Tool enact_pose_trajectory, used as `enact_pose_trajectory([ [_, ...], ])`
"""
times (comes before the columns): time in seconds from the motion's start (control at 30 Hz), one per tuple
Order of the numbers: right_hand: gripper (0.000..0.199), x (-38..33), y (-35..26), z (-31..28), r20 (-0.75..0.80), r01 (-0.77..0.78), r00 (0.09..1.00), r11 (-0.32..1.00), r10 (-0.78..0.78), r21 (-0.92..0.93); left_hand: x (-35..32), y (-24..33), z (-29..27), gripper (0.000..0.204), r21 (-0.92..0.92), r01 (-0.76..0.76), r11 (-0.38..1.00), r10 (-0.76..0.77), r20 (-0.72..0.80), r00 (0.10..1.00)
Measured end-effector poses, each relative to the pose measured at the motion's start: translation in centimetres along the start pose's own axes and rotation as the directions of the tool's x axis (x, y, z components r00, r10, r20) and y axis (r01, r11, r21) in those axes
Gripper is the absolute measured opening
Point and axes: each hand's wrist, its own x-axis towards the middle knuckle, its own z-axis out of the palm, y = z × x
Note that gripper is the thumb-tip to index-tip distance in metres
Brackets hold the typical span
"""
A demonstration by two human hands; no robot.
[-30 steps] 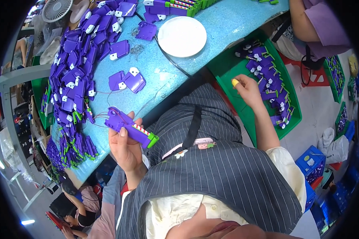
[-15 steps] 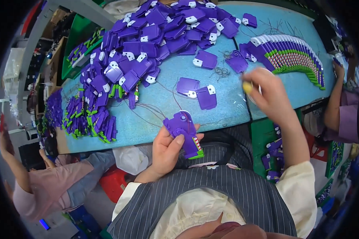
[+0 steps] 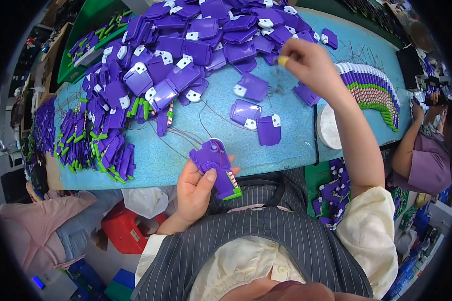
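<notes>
The left hand (image 3: pixel 196 189) has its fingers clamped on a purple, green-ended plastic casing (image 3: pixel 217 161) before the blue table (image 3: pixel 155 163), whose thin reddish wires (image 3: pixel 185 135) could snag if tugged; whether the right hand's (image 3: pixel 314 70) curled fingers pinch anything cannot be told.

outfit's a charcoal pinstripe apron (image 3: pixel 326 256), thin pale lines running down it and a scooped neckline, over a cream blouse (image 3: pixel 226 266) with small round buttons (image 3: pixel 280 270) at the front. sleeves (image 3: pixel 371 226) are loose and kinda crinkly. right hand (image 3: pixel 309 65) has a bright yellow finger cover (image 3: pixel 283 60) on one digit.
</notes>
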Motion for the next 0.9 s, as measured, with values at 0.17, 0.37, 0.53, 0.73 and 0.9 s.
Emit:
enact_pose_trajectory([
  [0.17,0.012,-5.3,-0.4,1.8,-0.223,0.063,0.963,0.936,-0.148,-0.346,0.3,-0.5,0.4,0.038,-0.019,-0.016,1.0,0.016,-0.023,1.0],
  [0.37,0.013,-9.2,-0.4,0.0,-0.172,-0.041,0.985,0.972,0.001,-0.23,0.0,-1.2,1.5,0.037,0.023,0.017,1.0,-0.018,0.03,0.999],
  [0.53,0.016,-7.0,1.2,0.1,-0.162,0.015,0.986,0.982,-0.046,-0.189,0.1,-1.1,2.7,0.037,0.015,0.048,0.999,-0.049,0.058,0.997],
  [0.73,0.02,-1.1,2.4,1.2,-0.039,-0.215,0.976,0.918,0.214,-0.332,0.2,-1.5,2.3,0.037,-0.007,0.064,0.998,-0.063,0.043,0.997],
  [0.9,0.03,1.2,3.6,1.3,0.247,-0.457,0.832,0.865,0.498,-0.205,0.7,-1.7,2.3,0.037,-0.03,0.103,0.994,-0.101,0.071,0.992],
])
